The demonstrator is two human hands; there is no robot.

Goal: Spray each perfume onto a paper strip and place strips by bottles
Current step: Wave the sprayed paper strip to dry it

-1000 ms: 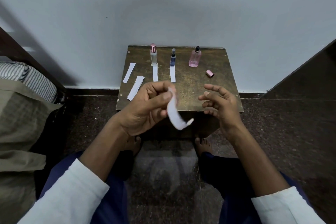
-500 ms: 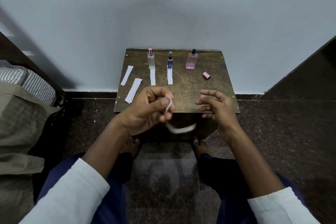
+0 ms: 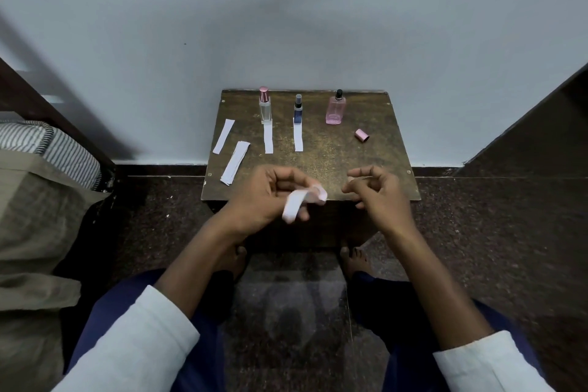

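Observation:
Three perfume bottles stand along the back of the small brown table (image 3: 350, 162): a clear bottle (image 3: 264, 106) with a pink cap, a slim blue bottle (image 3: 298, 111), and a pink bottle (image 3: 336, 108) with its black nozzle bare. A white strip (image 3: 268, 138) lies in front of the clear bottle and another strip (image 3: 298, 137) in front of the blue one. My left hand (image 3: 267, 197) pinches a curled paper strip (image 3: 299, 202) over the table's front edge. My right hand (image 3: 378, 194) hovers beside it, fingers loosely curled and holding nothing.
A pink cap (image 3: 362, 135) lies on its side right of the pink bottle. A spare strip (image 3: 224, 136) and a small stack of strips (image 3: 236, 162) lie at the table's left. A bed (image 3: 38, 200) stands at left, a dark panel (image 3: 541, 124) at right.
The strip in my left hand has swung and curled from hanging down to looping toward the left. My right hand has stayed beside it, holding nothing.

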